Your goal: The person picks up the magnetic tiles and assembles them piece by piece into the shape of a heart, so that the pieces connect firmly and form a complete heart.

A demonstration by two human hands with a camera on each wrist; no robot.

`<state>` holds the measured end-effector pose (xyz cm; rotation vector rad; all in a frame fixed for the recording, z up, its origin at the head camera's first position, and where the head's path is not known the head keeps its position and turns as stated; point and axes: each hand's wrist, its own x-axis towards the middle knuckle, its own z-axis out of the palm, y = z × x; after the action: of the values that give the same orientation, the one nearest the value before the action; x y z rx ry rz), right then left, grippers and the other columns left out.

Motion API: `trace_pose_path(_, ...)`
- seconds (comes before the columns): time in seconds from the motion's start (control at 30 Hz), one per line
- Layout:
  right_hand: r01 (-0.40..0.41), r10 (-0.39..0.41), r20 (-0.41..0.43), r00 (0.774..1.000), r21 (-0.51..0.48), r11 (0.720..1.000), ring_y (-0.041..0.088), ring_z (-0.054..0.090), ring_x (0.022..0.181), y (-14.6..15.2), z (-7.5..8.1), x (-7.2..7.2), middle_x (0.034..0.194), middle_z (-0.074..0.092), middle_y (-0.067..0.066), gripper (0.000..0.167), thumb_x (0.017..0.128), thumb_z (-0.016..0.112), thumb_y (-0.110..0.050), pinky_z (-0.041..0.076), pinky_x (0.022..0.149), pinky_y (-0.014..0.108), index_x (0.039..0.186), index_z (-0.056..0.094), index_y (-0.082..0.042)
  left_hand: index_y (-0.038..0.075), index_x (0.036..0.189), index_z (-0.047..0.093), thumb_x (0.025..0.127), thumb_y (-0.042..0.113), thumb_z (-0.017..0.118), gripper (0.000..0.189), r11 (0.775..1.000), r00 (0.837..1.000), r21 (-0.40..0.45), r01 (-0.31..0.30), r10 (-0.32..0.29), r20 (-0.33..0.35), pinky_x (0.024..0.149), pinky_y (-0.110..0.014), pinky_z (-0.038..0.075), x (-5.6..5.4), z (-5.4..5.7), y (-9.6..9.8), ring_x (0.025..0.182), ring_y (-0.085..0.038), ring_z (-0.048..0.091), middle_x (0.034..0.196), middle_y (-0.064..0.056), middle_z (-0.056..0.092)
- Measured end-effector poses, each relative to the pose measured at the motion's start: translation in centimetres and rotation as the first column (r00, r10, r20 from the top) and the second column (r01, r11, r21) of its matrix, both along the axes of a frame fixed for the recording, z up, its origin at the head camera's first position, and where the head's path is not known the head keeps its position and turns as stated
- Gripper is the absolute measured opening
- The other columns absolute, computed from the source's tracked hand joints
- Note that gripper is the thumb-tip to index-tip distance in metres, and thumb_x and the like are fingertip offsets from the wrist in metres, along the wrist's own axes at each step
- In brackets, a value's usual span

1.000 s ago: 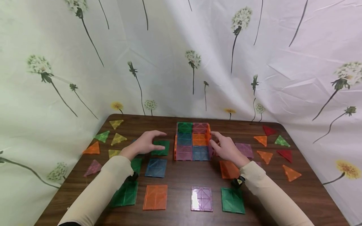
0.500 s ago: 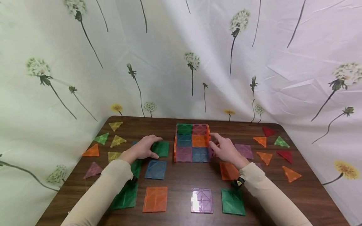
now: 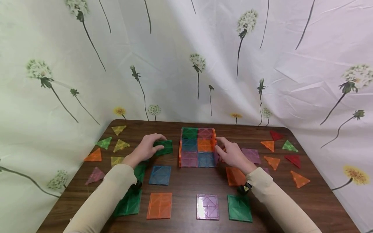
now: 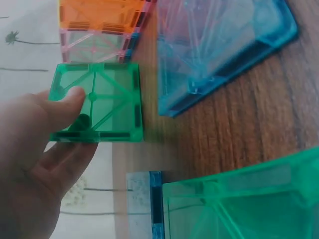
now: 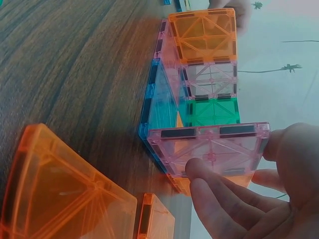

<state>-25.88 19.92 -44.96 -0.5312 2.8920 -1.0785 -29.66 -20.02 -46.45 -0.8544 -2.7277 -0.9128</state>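
My left hand [image 3: 145, 149] pinches a green square magnetic tile [image 3: 165, 147] above the left side of the table. In the left wrist view the thumb lies across that tile's face, with fingers behind it. A low box of clear coloured magnetic tiles [image 3: 205, 145] stands at the table's back middle, with upright walls around a floor of several squares. At its right wall, my right hand [image 3: 234, 154] grips an upright pink square tile [image 5: 214, 144]. Fingertips touch its outer face and the thumb is at its top edge. An orange wall tile [image 3: 214, 136] stands just beyond.
On the left lie a blue square [image 3: 160, 175], an orange square [image 3: 159, 205] and green squares [image 3: 128, 204]. A light purple square [image 3: 208, 207], a green square [image 3: 239, 208] and an orange square [image 3: 235, 176] lie front right. Triangles [image 3: 300, 179] flank both sides; a flowered curtain [image 3: 175, 64] hangs behind.
My left hand reached down to the green square tile, took hold of it and raised it off the table, tilting it. The right hand stayed at the box's right wall.
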Motion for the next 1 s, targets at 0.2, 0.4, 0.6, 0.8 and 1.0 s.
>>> trace_pose_path(0.2, 0.002, -0.002, 0.005, 1.0, 0.001, 1.0, 0.015, 0.061, 0.057, 0.0, 0.0, 0.0, 0.099, 0.072, 0.008, 0.051, 0.11, 0.057, -0.031, 0.053, 0.053, 0.034, 0.156, 0.047, -0.013, 0.01, 0.121, 0.073, 0.098, 0.011, 0.076, 0.024, 0.992, 0.997, 0.113, -0.062, 0.067, -0.041, 0.092, -0.053, 0.057, 0.1, 0.8, 0.3, 0.109, -0.031, 0.07, 0.12, -0.011, 0.074)
trace_pose_path(0.4, 0.005, -0.004, 0.018, 1.0, -0.006, 1.0, 0.016, 0.06, 0.056, 0.0, 0.1, 0.1, 0.09, 0.07, 0.009, 0.05, 0.11, 0.057, -0.031, 0.052, 0.052, 0.036, 0.156, 0.047, -0.013, 0.009, 0.12, 0.074, 0.099, 0.013, 0.076, 0.022, 0.955, 0.99, 0.288, -0.065, 0.098, -0.102, 0.084, -0.048, 0.058, 0.6, 3.0, 1.6, 0.099, -0.025, 0.07, 0.114, -0.008, 0.075)
trace_pose_path(0.6, 0.008, -0.008, 0.023, 1.0, -0.009, 1.0, 0.016, 0.061, 0.058, 0.0, 0.0, 0.1, 0.09, 0.07, 0.008, 0.051, 0.11, 0.057, -0.03, 0.053, 0.052, 0.035, 0.156, 0.046, -0.012, 0.01, 0.12, 0.075, 0.099, 0.012, 0.075, 0.021, 0.926, 0.991, 0.378, -0.009, 0.059, -0.121, 0.083, -0.04, 0.056, 1.8, 5.3, 3.8, 0.094, -0.018, 0.068, 0.114, -0.006, 0.076)
trace_pose_path(0.8, 0.003, -0.002, 0.011, 1.0, -0.014, 1.0, 0.015, 0.062, 0.059, 0.1, -0.1, -0.1, 0.092, 0.07, 0.006, 0.05, 0.11, 0.057, -0.03, 0.053, 0.052, 0.034, 0.156, 0.047, -0.011, 0.012, 0.116, 0.077, 0.098, 0.012, 0.077, 0.019, 0.908, 0.99, 0.409, 0.097, -0.048, -0.129, 0.08, -0.038, 0.056, 2.9, 6.7, 6.3, 0.093, -0.016, 0.068, 0.112, -0.003, 0.077)
trace_pose_path(1.0, -0.007, 0.007, -0.002, 1.0, -0.012, 1.0, 0.015, 0.062, 0.057, 0.0, -0.3, -0.2, 0.092, 0.07, 0.007, 0.05, 0.11, 0.056, -0.03, 0.053, 0.052, 0.035, 0.155, 0.048, -0.011, 0.013, 0.111, 0.079, 0.095, 0.01, 0.079, 0.017, 0.92, 0.967, 0.313, 0.236, -0.191, -0.169, 0.068, -0.034, 0.055, 3.2, 6.5, 8.7, 0.084, -0.012, 0.065, 0.103, 0.001, 0.077)
